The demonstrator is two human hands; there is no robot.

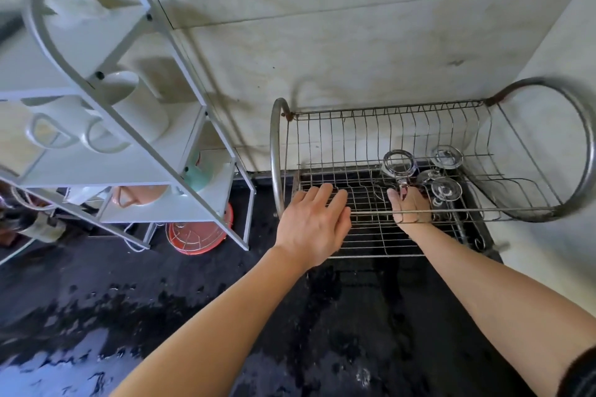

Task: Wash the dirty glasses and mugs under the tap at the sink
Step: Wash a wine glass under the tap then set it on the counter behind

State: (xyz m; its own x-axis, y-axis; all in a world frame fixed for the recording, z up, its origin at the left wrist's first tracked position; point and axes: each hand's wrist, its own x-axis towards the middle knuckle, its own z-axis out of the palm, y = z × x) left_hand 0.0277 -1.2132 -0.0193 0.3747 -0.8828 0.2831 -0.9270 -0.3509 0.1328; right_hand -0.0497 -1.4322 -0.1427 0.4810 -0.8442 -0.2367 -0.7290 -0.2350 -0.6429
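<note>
Left hand spread flat, fingers straight, over the dish rack's front left corner. Right hand reaches inside, arm extended, pinching a glass beside other glasses towards the right end.

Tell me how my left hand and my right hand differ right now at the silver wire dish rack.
The left hand has straight fingers and holds nothing; the right hand curls round the lower end of a clear glass. The left hand lies in front of the front rail of the silver wire dish rack; the right hand reaches behind that rail, inside the rack. Both are bare and at the rack's near side.
</note>
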